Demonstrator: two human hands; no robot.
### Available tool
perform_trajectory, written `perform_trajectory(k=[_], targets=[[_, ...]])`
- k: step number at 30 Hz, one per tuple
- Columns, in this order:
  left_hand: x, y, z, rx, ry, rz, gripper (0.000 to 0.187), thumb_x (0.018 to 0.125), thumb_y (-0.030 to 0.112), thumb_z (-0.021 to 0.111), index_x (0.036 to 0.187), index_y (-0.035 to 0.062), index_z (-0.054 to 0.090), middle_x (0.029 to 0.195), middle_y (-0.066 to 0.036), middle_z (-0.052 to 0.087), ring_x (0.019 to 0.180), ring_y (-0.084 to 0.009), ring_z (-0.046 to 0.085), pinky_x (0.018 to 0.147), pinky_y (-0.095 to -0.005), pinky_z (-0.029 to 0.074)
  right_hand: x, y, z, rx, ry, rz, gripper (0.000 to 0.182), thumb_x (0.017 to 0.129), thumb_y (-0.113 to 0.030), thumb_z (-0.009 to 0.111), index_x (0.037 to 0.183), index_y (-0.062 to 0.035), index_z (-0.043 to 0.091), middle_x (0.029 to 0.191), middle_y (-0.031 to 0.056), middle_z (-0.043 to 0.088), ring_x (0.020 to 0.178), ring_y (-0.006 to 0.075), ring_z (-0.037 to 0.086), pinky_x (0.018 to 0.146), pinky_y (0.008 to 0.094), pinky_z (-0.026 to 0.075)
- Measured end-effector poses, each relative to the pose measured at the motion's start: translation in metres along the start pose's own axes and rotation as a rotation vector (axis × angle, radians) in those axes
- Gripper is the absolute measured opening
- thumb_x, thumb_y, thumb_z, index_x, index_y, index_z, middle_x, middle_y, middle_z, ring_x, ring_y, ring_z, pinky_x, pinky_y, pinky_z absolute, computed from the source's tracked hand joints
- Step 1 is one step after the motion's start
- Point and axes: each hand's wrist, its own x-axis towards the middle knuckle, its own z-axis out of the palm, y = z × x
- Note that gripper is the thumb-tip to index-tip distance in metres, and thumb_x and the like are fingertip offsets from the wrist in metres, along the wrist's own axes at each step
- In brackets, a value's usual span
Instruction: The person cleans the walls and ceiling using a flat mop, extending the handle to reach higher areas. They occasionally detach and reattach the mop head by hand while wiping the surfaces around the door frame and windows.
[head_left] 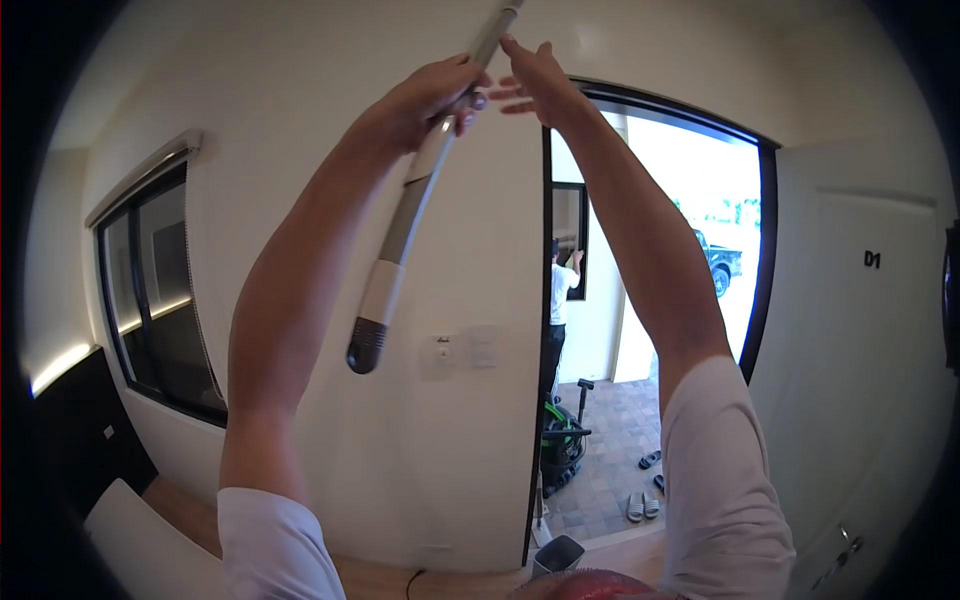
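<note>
A grey and white telescopic pole (405,220) slants across the view, its dark ribbed end cap (367,347) low and its upper end running out of the top edge. My left hand (436,97) is wrapped around the pole in its upper part. Beside it, my right hand (535,82) is raised with its fingers apart, holding nothing. The right thumb is close to the pole; whether it touches cannot be made out. Both arms reach up in front of the white wall (470,250).
To the right is an open doorway (768,250) and a white door (860,330) marked D1. Outside, a person (562,300) stands at a window near a black and green vacuum cleaner (565,440) and slippers (643,507). A grey bin (558,557) stands inside. A dark-framed window (165,290) is left.
</note>
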Motion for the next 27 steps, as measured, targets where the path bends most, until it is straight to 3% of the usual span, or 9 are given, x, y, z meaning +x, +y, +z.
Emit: perform_trajectory(k=[3, 5, 6, 9, 11, 14, 17, 25, 27], targets=[[-0.013, 0.006, 0.008, -0.159, -0.116, 0.044, 0.029, 0.096, 0.023, 0.061, 0.12, 0.0102, 0.052, 0.078, -0.001, 0.052, 0.049, -0.0047, 0.048, 0.043, -0.021, 0.044, 0.051, -0.009, 0.026, 0.441, -0.054, -0.007, 0.068, 0.104, -0.04, 0.054, 0.145, 0.01, 0.033, 0.104, 0.0216, 0.056, 0.074, 0.0312, 0.062, 0.072, 0.0499, 0.061], [-0.038, -0.007, 0.024, -0.143, 0.023, -0.011, 0.042, 0.096, 0.029, 0.066, 0.128, 0.007, 0.051, 0.085, -0.004, 0.054, 0.054, -0.005, 0.049, 0.046, -0.0204, 0.045, 0.059, -0.025, 0.026, 0.661, -0.086, 0.143, 0.065, 0.104, -0.032, 0.053, 0.15, -0.0021, 0.018, 0.113, 0.0274, 0.058, 0.092, 0.0391, 0.067, 0.07, 0.0552, 0.06], [-0.043, -0.017, 0.022, -0.142, 0.03, -0.017, 0.042, 0.096, 0.029, 0.066, 0.128, 0.007, 0.051, 0.085, -0.004, 0.054, 0.054, -0.005, 0.049, 0.046, -0.0204, 0.045, 0.071, -0.021, 0.028, 0.503, 0.034, 0.199, 0.042, 0.1, -0.025, 0.058, 0.134, -0.0015, 0.048, 0.101, 0.0216, 0.067, 0.086, 0.0322, 0.07, 0.071, 0.0472, 0.061], [-0.069, -0.039, 0.041, -0.188, 0.101, -0.075, 0.08, 0.095, 0.041, 0.072, 0.152, 0.0045, 0.028, 0.096, -0.011, 0.058, 0.068, -0.0171, 0.065, 0.054, -0.0294, 0.056, 0.096, 0.013, 0.029, -0.077, 0.044, 0.185, 0.018, 0.094, -0.015, 0.062, 0.102, -0.001, 0.07, 0.082, 0.0114, 0.071, 0.077, 0.0243, 0.071, 0.068, 0.0369, 0.059], [-0.123, -0.038, 0.076, -0.173, 0.073, -0.21, 0.098, 0.095, 0.042, 0.073, 0.158, 0.0042, 0.007, 0.111, -0.019, 0.061, 0.083, -0.0306, 0.074, 0.064, -0.0402, 0.062, 0.121, 0.046, -0.003, -0.299, -0.005, 0.027, 0.018, 0.094, -0.016, 0.061, 0.099, -0.0013, 0.07, 0.079, 0.0106, 0.071, 0.075, 0.0236, 0.071, 0.066, 0.0366, 0.058], [-0.162, -0.084, 0.15, -0.403, -0.079, -0.237, 0.071, 0.101, 0.039, 0.065, 0.149, 0.0055, 0.025, 0.098, -0.007, 0.057, 0.074, -0.0189, 0.07, 0.065, -0.0347, 0.061, 0.145, 0.083, -0.056, -0.95, -0.141, -0.484, 0.021, 0.095, -0.018, 0.057, 0.089, -0.0022, 0.07, 0.072, 0.0081, 0.069, 0.066, 0.0216, 0.069, 0.06, 0.0356, 0.054], [-0.148, -0.109, 0.221, -0.577, -0.077, -0.092, 0.055, 0.108, 0.04, 0.051, 0.151, 0.0165, 0.025, 0.09, -0.003, 0.048, 0.06, -0.0088, 0.051, 0.051, -0.028, 0.053, 0.101, 0.058, -0.081, -0.166, 0.043, 0.057, 0.026, 0.098, -0.026, 0.056, 0.098, -0.001, 0.063, 0.068, 0.009, 0.062, 0.059, 0.0207, 0.061, 0.056, 0.0386, 0.051], [-0.156, -0.105, 0.459, -0.551, 0.065, -0.052, 0.063, 0.111, 0.028, 0.043, 0.154, 0.0044, 0.005, 0.084, -0.009, 0.055, 0.055, -0.0142, 0.054, 0.048, -0.0321, 0.046, -0.011, 0.069, -0.212, -0.325, -0.132, -0.09, 0.027, 0.105, -0.027, 0.046, 0.109, -0.0019, 0.056, 0.067, 0.0027, 0.051, 0.053, 0.0123, 0.047, 0.05, 0.0326, 0.044], [-0.147, -0.132, 0.534, -0.13, 0.349, 0.398, 0.064, 0.11, 0.024, 0.042, 0.151, -0.0036, 0.002, 0.087, -0.016, 0.061, 0.059, -0.0218, 0.061, 0.051, -0.0378, 0.048, -0.028, 0.081, -0.241, -0.4, -0.18, -0.146, 0.027, 0.107, -0.028, 0.044, 0.111, -0.0031, 0.056, 0.067, 0.0012, 0.05, 0.052, 0.0106, 0.045, 0.049, 0.0311, 0.043]])
